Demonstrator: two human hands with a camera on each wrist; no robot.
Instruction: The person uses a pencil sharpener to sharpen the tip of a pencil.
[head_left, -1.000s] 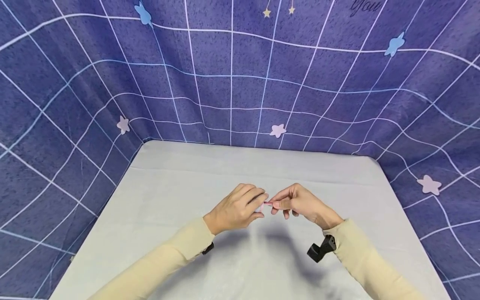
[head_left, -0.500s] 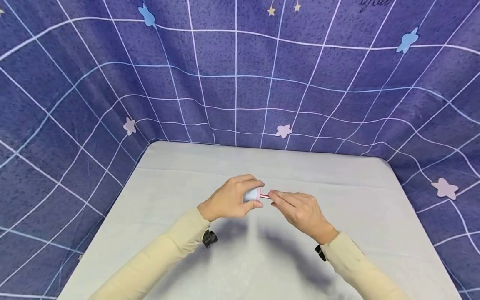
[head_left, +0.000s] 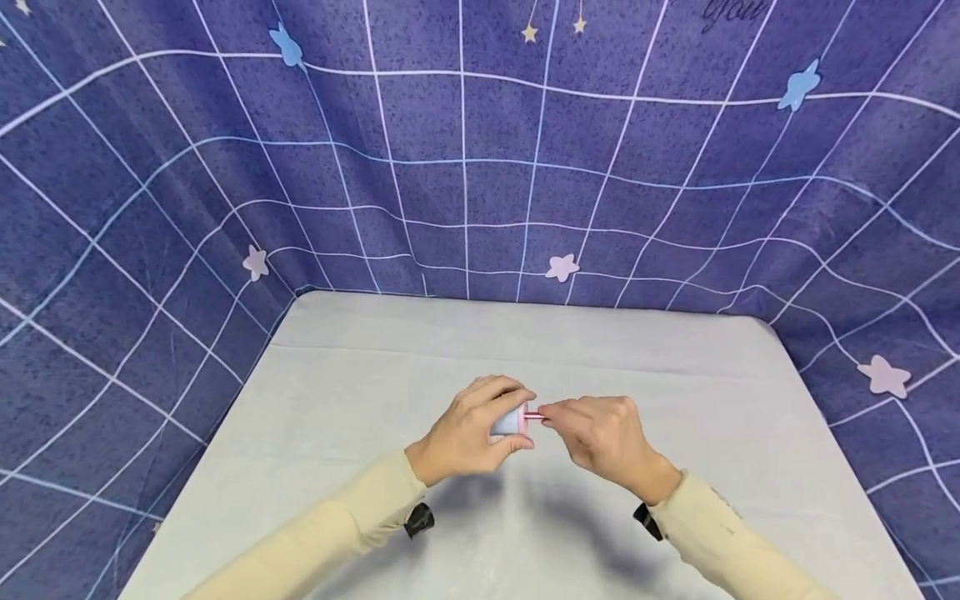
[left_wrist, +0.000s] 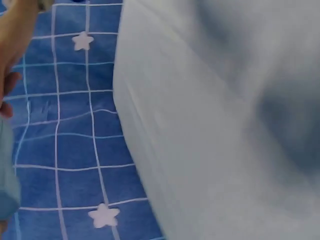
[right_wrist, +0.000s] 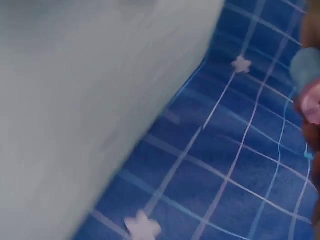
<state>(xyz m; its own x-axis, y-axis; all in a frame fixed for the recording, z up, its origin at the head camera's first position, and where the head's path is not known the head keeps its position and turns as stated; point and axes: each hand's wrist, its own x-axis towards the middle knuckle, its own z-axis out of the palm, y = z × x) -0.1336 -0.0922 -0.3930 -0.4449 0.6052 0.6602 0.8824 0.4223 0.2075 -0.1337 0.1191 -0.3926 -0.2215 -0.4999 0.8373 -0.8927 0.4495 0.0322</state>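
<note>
My left hand [head_left: 465, 425] grips a light-blue cylinder with a pink end [head_left: 506, 422], fingers over the top and thumb underneath. It lies sideways above the table, its pink end facing right. A thin red-and-white pencil-like stick [head_left: 533, 415] runs from that end to my right hand [head_left: 603, 433], whose thumb and fingers pinch it, back of the hand upward. Most of the stick is hidden by these fingers. The left wrist view shows part of the blue cylinder [left_wrist: 6, 175] at the left edge; in the right wrist view, its pink end [right_wrist: 312, 102] shows at the right edge.
A white-covered table [head_left: 360, 375] lies beneath both hands. Purple-blue curtain [head_left: 480, 192] with white grid lines and stars hangs behind and along both sides. Each wrist carries a small black camera [head_left: 418, 519].
My right hand has rolled over, turning its back upward while pinching the stick. My left hand's fingers have spread, showing more of the cylinder. Both hands dipped slightly in the last half second.
</note>
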